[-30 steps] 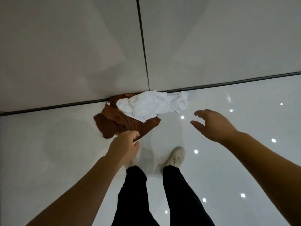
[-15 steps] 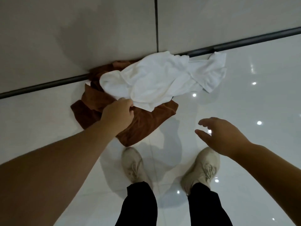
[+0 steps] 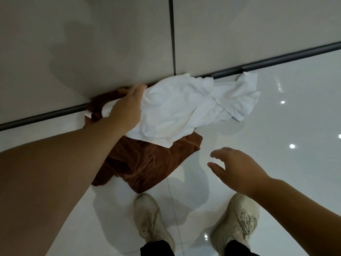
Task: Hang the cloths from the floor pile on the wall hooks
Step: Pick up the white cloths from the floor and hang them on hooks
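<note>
While the left hand [image 3: 127, 109] grips the white cloth [image 3: 193, 108], the right hand [image 3: 238, 169] hovers, fingers spread.

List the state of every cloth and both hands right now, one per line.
white cloth: crumpled on the floor against the wall base, lying partly on top of the brown one.
brown cloth: bunched on the floor under the white one.
left hand: on the left edge of the white cloth; grip hidden from this angle.
right hand: hovering above the floor, fingers spread, holding nothing.
</note>
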`<state>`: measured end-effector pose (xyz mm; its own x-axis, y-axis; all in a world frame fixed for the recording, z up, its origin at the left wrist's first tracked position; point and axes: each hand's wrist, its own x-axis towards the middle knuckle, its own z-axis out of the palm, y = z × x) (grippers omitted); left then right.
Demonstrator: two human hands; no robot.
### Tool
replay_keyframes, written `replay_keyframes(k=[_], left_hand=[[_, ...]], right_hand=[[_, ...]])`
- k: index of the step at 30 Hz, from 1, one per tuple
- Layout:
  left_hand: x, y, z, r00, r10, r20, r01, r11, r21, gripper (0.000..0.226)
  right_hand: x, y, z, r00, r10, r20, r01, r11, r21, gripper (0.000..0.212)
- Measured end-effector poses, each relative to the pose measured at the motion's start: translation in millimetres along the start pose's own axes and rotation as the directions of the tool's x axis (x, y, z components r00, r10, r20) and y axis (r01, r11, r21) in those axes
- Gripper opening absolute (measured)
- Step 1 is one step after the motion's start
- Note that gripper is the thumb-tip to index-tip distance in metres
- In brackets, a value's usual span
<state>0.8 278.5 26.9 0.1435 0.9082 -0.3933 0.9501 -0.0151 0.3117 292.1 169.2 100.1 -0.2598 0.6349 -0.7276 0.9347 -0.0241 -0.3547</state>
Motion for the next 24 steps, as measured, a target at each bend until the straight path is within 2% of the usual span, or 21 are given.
replay_keyframes(k=[6, 9, 11, 16, 21, 24], left_hand=[[15.5, 11.8, -18.8, 0.995, -0.027, 0.097, 0.004, 0.974, 0.227, 0.019], [1.4, 21.7, -32.0, 0.996, 0.082, 0.038, -0.089, 0.962, 0.257, 0.015], [-8.8, 30.4, -46.1, 0.991, 0.135, 0.006, -0.134, 0.976, 0.174, 0.014], [-50.1, 79.3, -117.6, 0.997, 0.081, -0.001, -0.080, 0.984, -0.159, 0.013], [-114.4, 156.6, -233.9, 0.995, 0.099, 0.005, -0.089, 0.913, -0.399, 0.010], [-151.7, 200.6, -308.9, 0.993, 0.119, 0.006, -0.101, 0.873, -0.478, 0.008]], right_hand=[[7.1, -0.5, -23.3, 0.998, -0.009, -0.061, 0.012, 0.999, 0.041, 0.041], [4.1, -8.6, -29.4, 0.996, -0.023, -0.082, 0.029, 0.997, 0.067, 0.037], [-3.3, -15.5, -36.2, 0.996, -0.029, -0.090, 0.036, 0.996, 0.079, 0.034], [-41.6, -43.2, -84.9, 0.986, -0.076, -0.151, 0.096, 0.987, 0.126, 0.031], [-108.7, -96.8, -173.5, 0.936, -0.174, -0.304, 0.237, 0.954, 0.184, 0.065], [-158.8, -133.2, -228.0, 0.889, -0.219, -0.403, 0.308, 0.936, 0.171, 0.068]])
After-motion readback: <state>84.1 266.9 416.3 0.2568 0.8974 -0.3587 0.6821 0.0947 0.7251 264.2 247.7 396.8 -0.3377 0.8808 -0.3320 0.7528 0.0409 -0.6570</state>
